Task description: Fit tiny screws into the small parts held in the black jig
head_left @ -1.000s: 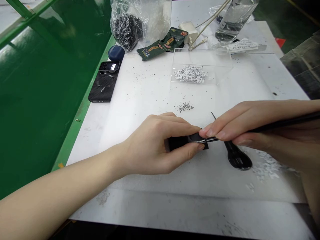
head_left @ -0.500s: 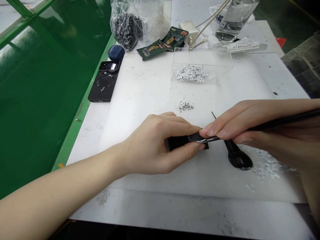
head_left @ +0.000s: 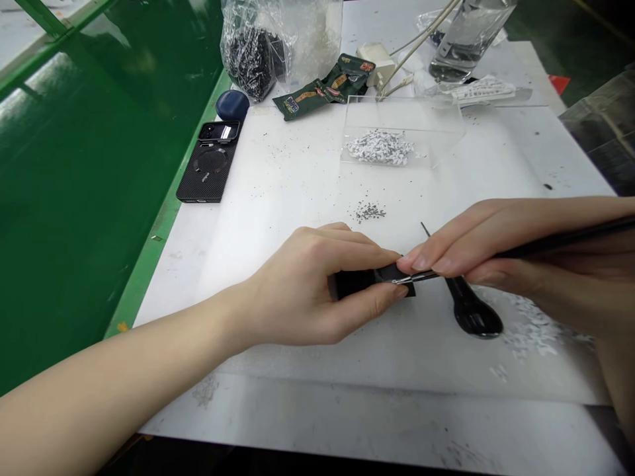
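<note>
My left hand (head_left: 312, 284) is closed around a small black block (head_left: 354, 283), its thumb and fingers along the two long sides. Much of the block is hidden beneath the hand. In a pen-like grip, my right hand (head_left: 501, 251) holds a slim black tool (head_left: 570, 238) with a bright metal tip. That tip touches or hovers over the block's right end, beside my left thumb; I cannot tell which. My right fingertips meet those of my left hand. Under the right hand lies an awl (head_left: 476, 317) with a bulbous black handle and thin spike.
Small white pieces (head_left: 381, 147) fill a clear tray (head_left: 352, 112); others (head_left: 533, 330) lie loose at right. Dark specks (head_left: 370, 211) are heaped mid-table. Around the back are a phone (head_left: 203, 165), blue case (head_left: 232, 104), green packets (head_left: 307, 99), plastic bag (head_left: 307, 39) and glass (head_left: 459, 46).
The whole view shifts very slightly. Both hands, the black block and the slim tool keep the same positions relative to one another.
</note>
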`<state>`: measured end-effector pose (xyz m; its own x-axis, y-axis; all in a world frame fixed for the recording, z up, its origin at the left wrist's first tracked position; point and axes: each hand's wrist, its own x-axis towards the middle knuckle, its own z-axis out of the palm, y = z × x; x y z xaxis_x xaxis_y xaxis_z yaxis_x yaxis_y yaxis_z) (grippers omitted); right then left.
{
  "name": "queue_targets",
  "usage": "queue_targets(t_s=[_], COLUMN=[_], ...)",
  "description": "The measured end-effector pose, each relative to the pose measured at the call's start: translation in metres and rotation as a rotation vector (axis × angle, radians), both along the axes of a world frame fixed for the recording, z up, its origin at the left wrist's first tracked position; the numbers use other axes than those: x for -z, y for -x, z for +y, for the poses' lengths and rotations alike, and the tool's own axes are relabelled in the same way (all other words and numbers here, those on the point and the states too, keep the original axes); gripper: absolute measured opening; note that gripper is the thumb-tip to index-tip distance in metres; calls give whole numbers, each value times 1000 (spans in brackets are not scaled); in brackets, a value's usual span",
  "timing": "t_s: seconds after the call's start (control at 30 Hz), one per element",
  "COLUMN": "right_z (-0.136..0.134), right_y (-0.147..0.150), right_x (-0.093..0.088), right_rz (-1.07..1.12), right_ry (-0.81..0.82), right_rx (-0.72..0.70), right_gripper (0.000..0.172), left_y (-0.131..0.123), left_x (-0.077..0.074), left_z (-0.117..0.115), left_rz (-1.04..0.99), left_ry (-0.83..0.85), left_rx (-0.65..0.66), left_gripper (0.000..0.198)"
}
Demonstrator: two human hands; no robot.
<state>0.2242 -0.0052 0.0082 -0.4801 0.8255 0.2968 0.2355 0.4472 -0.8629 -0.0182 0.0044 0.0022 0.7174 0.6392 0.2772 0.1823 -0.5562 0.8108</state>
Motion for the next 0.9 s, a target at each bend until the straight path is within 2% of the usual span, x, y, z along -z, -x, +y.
queue_targets(t_s=[0.9], right_z=[0], right_y=[1], right_x=[1], right_rz=[8], right_ry=[-13], right_rx=[12], right_gripper=[17], left_y=[0], left_x=[0], left_z=[0], left_rz=[-2], left_ry=[-4], left_rx=[-2], left_gripper=[11])
